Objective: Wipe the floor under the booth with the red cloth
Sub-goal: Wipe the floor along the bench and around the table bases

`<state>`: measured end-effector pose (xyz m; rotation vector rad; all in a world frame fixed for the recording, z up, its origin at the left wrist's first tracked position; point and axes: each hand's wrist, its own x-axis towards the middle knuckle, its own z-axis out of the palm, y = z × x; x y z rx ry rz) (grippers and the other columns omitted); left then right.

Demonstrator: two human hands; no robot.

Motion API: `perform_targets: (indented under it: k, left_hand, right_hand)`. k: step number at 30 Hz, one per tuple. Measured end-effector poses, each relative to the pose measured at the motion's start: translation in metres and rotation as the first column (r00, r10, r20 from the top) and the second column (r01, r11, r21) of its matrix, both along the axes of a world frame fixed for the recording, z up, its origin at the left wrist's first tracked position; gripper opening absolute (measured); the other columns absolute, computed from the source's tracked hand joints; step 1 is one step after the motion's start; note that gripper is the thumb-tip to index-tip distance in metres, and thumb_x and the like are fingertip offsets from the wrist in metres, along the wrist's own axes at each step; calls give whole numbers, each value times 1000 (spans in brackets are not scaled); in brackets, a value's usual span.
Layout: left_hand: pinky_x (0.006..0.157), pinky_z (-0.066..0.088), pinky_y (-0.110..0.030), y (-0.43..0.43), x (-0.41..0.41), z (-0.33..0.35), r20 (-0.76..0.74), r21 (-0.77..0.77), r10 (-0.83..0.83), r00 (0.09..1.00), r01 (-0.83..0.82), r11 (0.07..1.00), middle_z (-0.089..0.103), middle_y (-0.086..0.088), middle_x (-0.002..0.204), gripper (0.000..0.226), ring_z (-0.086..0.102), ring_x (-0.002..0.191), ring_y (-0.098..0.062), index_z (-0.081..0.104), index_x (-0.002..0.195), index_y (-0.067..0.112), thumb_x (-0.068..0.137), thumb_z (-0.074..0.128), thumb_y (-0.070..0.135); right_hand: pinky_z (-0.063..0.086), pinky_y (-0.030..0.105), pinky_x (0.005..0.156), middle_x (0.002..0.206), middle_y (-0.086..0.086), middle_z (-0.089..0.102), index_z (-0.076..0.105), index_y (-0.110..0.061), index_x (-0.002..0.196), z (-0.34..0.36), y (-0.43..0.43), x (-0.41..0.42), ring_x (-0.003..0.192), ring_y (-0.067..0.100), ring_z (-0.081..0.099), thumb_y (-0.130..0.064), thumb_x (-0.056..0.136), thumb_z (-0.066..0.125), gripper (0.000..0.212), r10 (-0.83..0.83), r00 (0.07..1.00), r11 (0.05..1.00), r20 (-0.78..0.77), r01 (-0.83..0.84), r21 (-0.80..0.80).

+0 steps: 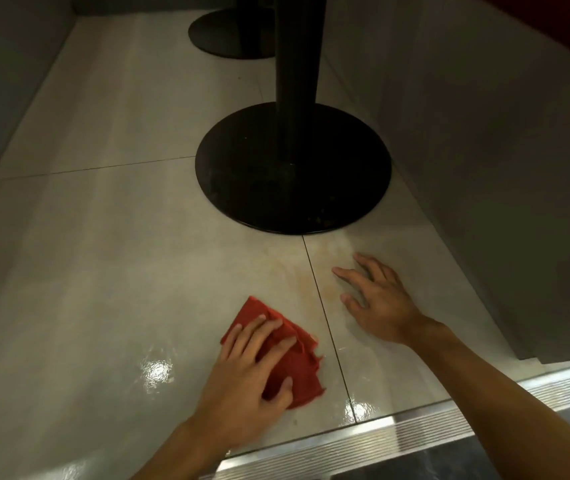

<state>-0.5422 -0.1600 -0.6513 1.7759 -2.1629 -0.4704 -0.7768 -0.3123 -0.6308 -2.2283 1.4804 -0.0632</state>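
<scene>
The floor (103,237) is glossy pale tile with thin dark grout lines, shining wet in 2 bright patches near the bottom. Grey booth panels (484,150) rise on both sides. A black round table base (259,188) with its black post (297,64) stands on the tile, and a 2nd round base (228,36) sits farther back. A ribbed metal threshold strip (397,434) runs along the near edge. A faint orange stain (311,275) lies across the grout line below the near base.

The red cloth (297,362) lies crumpled flat on the tile, left of that grout line. The left hand (248,382) presses down on it, fingers spread over the cloth. The right hand (377,299) is open, fingers splayed, resting on bare tile just right of the cloth, apart from it.
</scene>
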Motion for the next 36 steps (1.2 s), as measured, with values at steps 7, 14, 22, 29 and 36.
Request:
perform_targets:
  k: [7,14,22,29,36]
  left_hand:
    - [113,23,-42,53,36,4,34,-10,264,964,-263,965,39,10,146,58,31,139,-17,51,134,36,79,51,57]
    - [104,29,-45,78,26,6,55,-9,469,881,-470,883,45,4,142,57,38,131,-27,58,127,34,75,49,57]
    - [109,20,-47,53,-34,-2,71,24,196,978,-198,980,37,6,147,54,30,137,-23,47,134,41,84,47,60]
    - [117,11,-46,-34,-14,-3,112,5,130,985,-132,991,28,6,152,57,15,143,-19,40,140,39,88,36,62]
    - [118,4,-43,-112,21,1,157,52,172,972,-182,982,21,5,154,70,11,143,-23,32,144,39,81,23,69]
  right_hand:
    - [6,33,120,161,-1,9,31,-41,148,4,1,1,146,18,3,-38,99,46,51,13,1000,1000,-19,-13,7]
    - [7,35,121,161,2,9,33,-38,147,4,3,4,146,19,3,-37,99,47,50,6,1000,1000,-20,-6,15]
    - [6,34,121,161,2,9,31,-40,148,4,4,5,147,20,3,-38,99,46,51,3,1000,1000,-22,-3,20]
    - [5,35,122,162,-3,4,26,-45,148,1,2,-1,148,17,-2,-42,99,43,53,15,1000,999,-26,-14,35]
    - [4,33,121,162,-4,4,27,-45,148,1,2,-1,147,16,-1,-41,99,44,52,16,1000,999,-14,-16,31]
